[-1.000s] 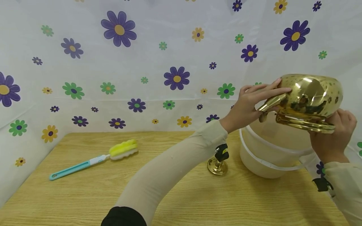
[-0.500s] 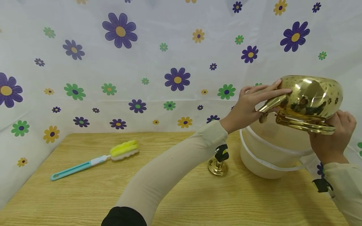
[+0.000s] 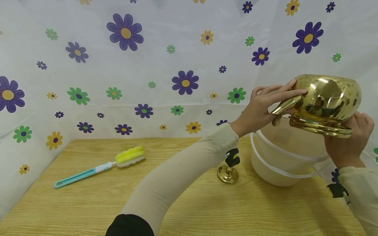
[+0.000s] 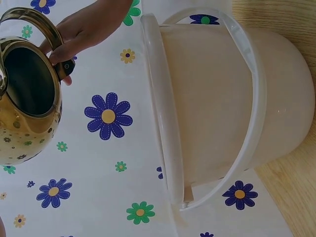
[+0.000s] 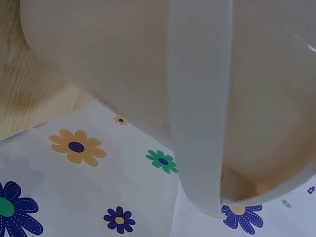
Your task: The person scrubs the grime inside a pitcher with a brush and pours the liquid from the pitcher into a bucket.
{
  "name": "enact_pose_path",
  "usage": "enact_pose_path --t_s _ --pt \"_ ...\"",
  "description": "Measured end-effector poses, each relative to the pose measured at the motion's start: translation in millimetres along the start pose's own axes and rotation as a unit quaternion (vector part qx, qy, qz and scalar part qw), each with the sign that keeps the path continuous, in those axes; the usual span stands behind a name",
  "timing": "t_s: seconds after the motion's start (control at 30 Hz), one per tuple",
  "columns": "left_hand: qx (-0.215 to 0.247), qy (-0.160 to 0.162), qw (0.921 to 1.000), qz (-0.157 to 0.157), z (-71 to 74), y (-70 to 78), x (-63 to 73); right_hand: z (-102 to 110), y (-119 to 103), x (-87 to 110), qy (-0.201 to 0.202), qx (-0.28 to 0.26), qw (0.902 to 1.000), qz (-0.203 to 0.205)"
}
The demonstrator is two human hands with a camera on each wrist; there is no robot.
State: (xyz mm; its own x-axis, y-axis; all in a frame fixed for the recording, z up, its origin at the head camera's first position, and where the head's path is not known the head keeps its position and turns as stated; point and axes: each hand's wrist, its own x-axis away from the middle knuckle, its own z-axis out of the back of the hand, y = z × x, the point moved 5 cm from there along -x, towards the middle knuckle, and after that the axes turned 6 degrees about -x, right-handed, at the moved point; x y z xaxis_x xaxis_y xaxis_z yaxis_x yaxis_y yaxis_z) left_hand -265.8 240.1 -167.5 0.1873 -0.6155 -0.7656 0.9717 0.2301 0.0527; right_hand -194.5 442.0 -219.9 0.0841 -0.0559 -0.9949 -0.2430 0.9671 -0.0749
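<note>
A shiny gold kettle [image 3: 327, 98] is tipped upside down over the mouth of a cream bucket [image 3: 283, 157]. My left hand [image 3: 260, 106] holds it at the spout [image 3: 284, 105], with fingers lying along the kettle's side. On the far side, my right hand [image 3: 349, 144] grips the kettle's handle [image 4: 42, 24], seen best in the left wrist view. That view looks into the kettle's lidless, dark opening [image 4: 32, 81]. Only the bucket shows in the right wrist view, filling most of it; the kettle and hand are out of that frame.
A round gold piece [image 3: 228, 174] like a lid stands on the wooden table [image 3: 103, 209], partly hidden by the left wrist's camera. At the left lies a sponge brush [image 3: 130, 157] with a turquoise handle. A flower-print sheet [image 3: 159, 59] hangs behind the table.
Both hands have raised the kettle slightly and shifted it a little to the right. It stays upside down over the bucket.
</note>
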Motion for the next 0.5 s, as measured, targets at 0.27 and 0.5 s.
enact_pose_path --t_s 0.27,0.5 --pt "-0.006 0.002 1.0 -0.006 0.9 -0.1 -0.2 -1.2 0.7 -1.2 0.001 0.001 1.0 0.005" --pt "-0.012 -0.004 0.9999 -0.006 2.0 0.1 0.7 -1.4 0.1 -1.3 0.011 -0.011 0.9999 -0.003"
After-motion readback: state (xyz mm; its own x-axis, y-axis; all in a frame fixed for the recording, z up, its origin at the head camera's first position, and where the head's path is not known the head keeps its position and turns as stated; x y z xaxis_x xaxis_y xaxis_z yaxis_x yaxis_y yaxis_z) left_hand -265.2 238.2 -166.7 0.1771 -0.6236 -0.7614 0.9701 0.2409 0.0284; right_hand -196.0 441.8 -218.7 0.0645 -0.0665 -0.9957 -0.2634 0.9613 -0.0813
